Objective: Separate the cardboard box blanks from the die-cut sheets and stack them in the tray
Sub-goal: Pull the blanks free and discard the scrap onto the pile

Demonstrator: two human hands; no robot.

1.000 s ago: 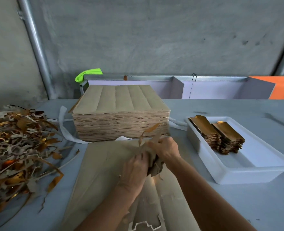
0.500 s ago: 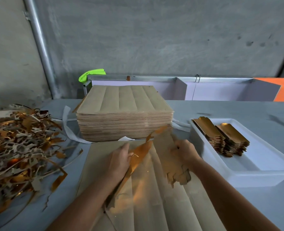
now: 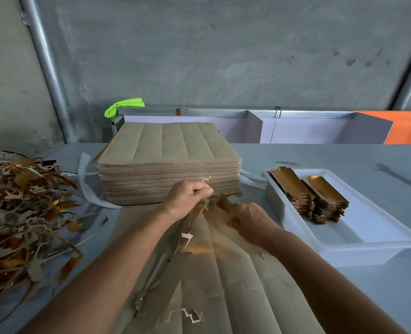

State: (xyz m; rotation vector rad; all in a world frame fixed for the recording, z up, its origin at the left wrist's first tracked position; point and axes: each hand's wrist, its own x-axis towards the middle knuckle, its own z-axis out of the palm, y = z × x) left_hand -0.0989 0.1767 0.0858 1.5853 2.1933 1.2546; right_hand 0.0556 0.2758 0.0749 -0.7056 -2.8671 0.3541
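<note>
**At a grey bench, box blanks come free of their die-cut sheet**

A rough concrete wall and slanting metal poles back a pale grey bench where a person works a die-cut sheet lying flat in front of them. The left hand is raised just above the sheet's far edge, its fingers curled tight around a ragged strip of waste trim that trails down to the sheet. The right hand rests on the sheet just beside it, fingers bent around crumpled card; whether that is a blank or more scrap cannot be made out. Directly behind the hands stands a tall pile of untouched sheets. To the right, a white tray holds two stacks of gold-faced blanks at its far end. A heap of stripped scrap covers the bench at left.

The risk from here is tearing: a pull at a sharp angle could rip into a neighbouring blank where the nicks have not fully parted, and the sheet, held by one hand only, may lift or buckle under the pull, creasing the blanks that remain in it
</note>
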